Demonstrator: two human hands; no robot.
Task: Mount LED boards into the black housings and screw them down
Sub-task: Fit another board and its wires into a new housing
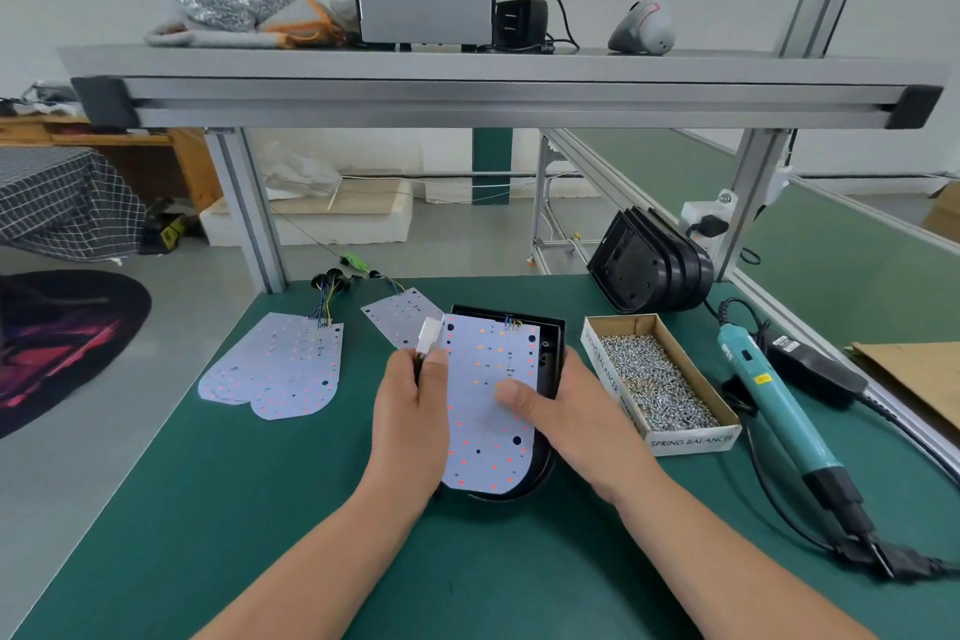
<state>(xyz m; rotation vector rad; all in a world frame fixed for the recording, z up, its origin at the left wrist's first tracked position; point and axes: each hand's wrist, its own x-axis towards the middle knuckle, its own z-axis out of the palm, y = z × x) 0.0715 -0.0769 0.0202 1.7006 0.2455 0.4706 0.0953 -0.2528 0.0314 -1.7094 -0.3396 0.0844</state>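
- One green tabletop (pixel 260 509) carries everything.
- Several spare boards (pixel 280 369) lie overlapped at the left; a stack of housings (pixel 649 270) leans at the back right.
- The LED board (pixel 488 411) lies tilted over the black housing (pixel 548 348) at the middle.
- A teal screwdriver (pixel 774 395) lies right of the screw box (pixel 691 442).
- The right hand (pixel 566 411) grips the black housing's right edge, its thumb pressing the board's face; its fingers are hidden.
- The left hand (pixel 410 411) has its fingers pinching the white connector (pixel 430 334) at the board's upper left corner.
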